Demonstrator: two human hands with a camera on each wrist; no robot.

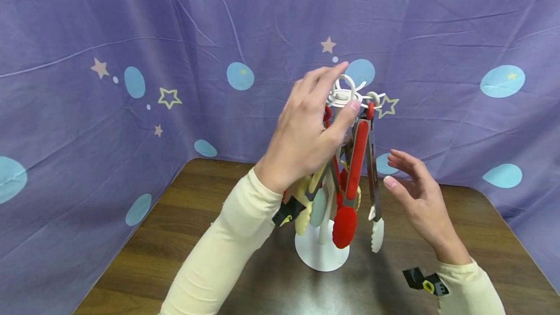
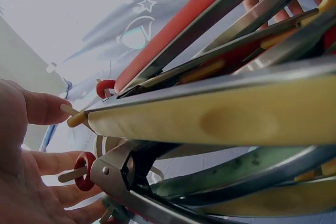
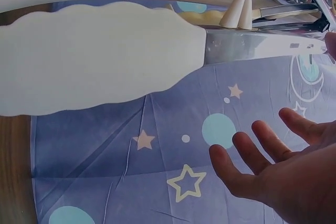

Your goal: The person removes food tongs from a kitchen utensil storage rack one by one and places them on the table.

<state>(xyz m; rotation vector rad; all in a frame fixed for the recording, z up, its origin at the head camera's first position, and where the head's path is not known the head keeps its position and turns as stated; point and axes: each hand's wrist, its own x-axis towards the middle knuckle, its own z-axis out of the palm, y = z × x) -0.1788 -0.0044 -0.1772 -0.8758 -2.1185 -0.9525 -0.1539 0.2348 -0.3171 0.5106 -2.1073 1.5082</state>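
A white utensil stand [image 1: 323,255] with a ring on top holds several hanging kitchen tongs. My left hand [image 1: 306,120] reaches around its top, fingers extended and thumb tip at one of the hooks [image 2: 68,109]. Red tongs [image 1: 344,227] hang at the front, white-tipped tongs [image 1: 377,235] to their right, and yellow tongs [image 2: 236,111] below my left wrist. Green tongs [image 2: 236,169] are partly hidden among the others. To the right of the stand, my right hand [image 1: 420,203] is held in the air with loosely bent, spread fingers, apart from the white-tipped tongs.
The stand rests on a brown wooden table [image 1: 175,237]. Behind and at the left hangs a purple cloth [image 1: 280,23] with stars and blue ovals. Each cream sleeve [image 1: 232,247] has a small black camera [image 1: 288,212] at the wrist.
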